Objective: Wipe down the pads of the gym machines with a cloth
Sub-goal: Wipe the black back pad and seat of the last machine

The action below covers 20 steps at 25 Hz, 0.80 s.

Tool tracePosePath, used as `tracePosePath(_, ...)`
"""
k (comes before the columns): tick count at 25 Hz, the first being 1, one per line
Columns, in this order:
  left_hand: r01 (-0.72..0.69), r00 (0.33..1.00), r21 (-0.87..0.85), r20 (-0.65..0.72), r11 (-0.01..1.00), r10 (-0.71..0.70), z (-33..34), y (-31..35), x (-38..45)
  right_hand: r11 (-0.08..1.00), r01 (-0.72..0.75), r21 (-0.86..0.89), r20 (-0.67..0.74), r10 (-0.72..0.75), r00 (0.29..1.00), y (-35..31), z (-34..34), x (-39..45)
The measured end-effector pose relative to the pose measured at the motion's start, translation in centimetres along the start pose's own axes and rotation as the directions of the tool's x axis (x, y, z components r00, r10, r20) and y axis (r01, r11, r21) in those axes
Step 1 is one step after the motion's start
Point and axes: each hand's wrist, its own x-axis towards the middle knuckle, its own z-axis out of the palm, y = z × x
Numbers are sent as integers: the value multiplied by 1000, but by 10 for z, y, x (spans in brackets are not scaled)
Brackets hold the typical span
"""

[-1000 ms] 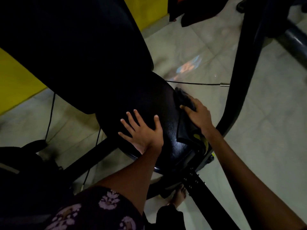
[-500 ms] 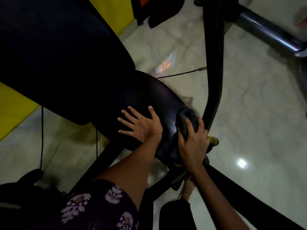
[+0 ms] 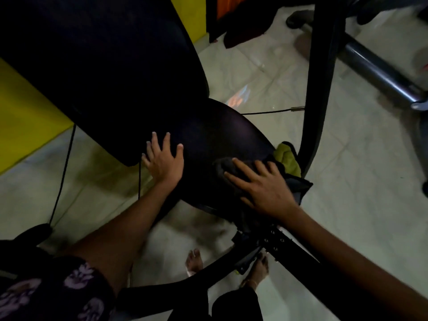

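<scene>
A black seat pad of a gym machine lies below me, with the large black back pad rising at the upper left. My left hand rests flat on the seat pad's left side, fingers spread. My right hand presses a dark cloth onto the pad's near right edge, fingers straight. A yellow-green part of the cloth sticks out past the pad's right side.
A black curved frame bar stands right of the seat. A grey steel tube crosses the floor at the upper right. Thin cables hang at the left. A perforated black bar runs under my right wrist. My bare feet stand on pale tiles.
My right hand has slid the cloth from the pad's far right edge round to its near right edge and flattened on it. My left hand stays planted on the pad.
</scene>
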Motion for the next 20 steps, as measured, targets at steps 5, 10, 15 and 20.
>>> tracePosePath(5, 98, 995, -44, -10, 994, -99, 15, 0, 5, 891, -450, -67, 246, 451, 858, 21, -1, 56)
tracePosePath(10, 99, 993, -38, -64, 994, -101, 16, 0, 4, 993, -107, -57, 18, 108, 994, -11, 7, 59)
tracePosePath(15, 110, 990, -61, -82, 992, -115, 25, 2, 4, 970, -241, -28, 203, 242, 949, 29, 16, 124)
tracePosePath(20, 87, 988, -69, -125, 994, -95, 30, 0, 6, 893, -451, 12, 243, 434, 867, 49, 43, 219)
